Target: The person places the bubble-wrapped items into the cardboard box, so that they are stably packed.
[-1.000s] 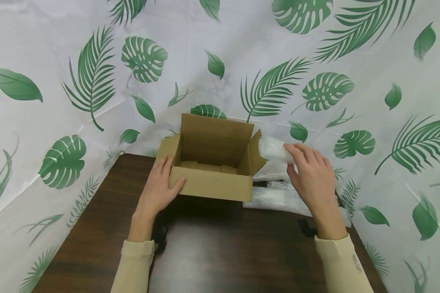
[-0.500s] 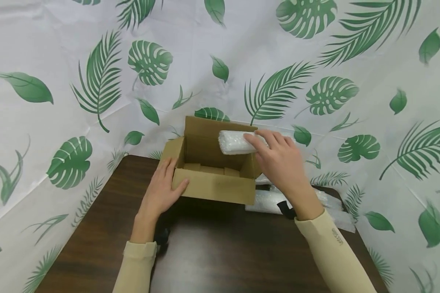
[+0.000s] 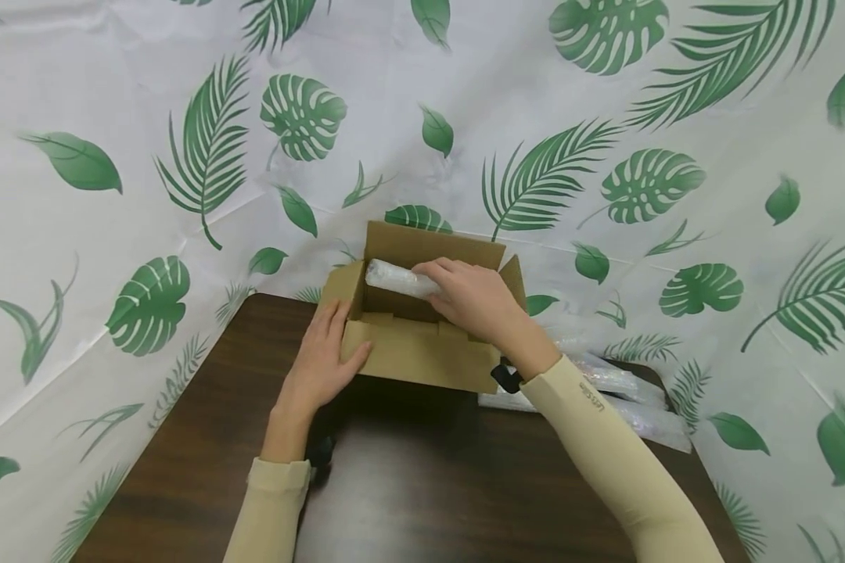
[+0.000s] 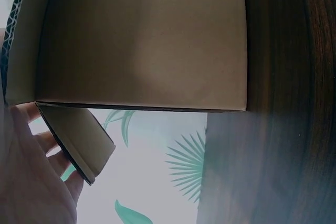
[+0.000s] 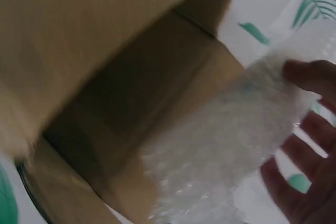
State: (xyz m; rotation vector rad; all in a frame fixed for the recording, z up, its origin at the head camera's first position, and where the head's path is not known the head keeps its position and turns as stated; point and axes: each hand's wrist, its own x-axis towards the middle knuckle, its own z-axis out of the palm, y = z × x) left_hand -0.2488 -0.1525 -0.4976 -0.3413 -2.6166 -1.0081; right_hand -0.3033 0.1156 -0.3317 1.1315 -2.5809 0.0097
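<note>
A cardboard box (image 3: 426, 360) stands at the back of the table with its top flaps spread outward. My left hand (image 3: 320, 356) rests on its front left corner, fingers laid along the left flap (image 4: 79, 135) and thumb on the front flap. Over the box opening, my right hand (image 3: 475, 301) grips a roll of bubble wrap (image 3: 396, 279) by its right end. The roll lies slantwise, its free end pointing left near the back left corner. In the right wrist view, thumb and fingers clasp opposite sides of the bubble wrap (image 5: 226, 135), with the box interior beside it.
Several more bubble-wrap pieces (image 3: 651, 422) lie to the right of the box, partly hidden by my right forearm. Dark wooden table (image 3: 394, 485) extends in front. A white sheet with green leaves (image 3: 218, 195) hangs close behind and at both sides.
My right hand has carried the bubble-wrap roll leftward from beside the box's right flap to over its opening. My left hand stays on the front left corner.
</note>
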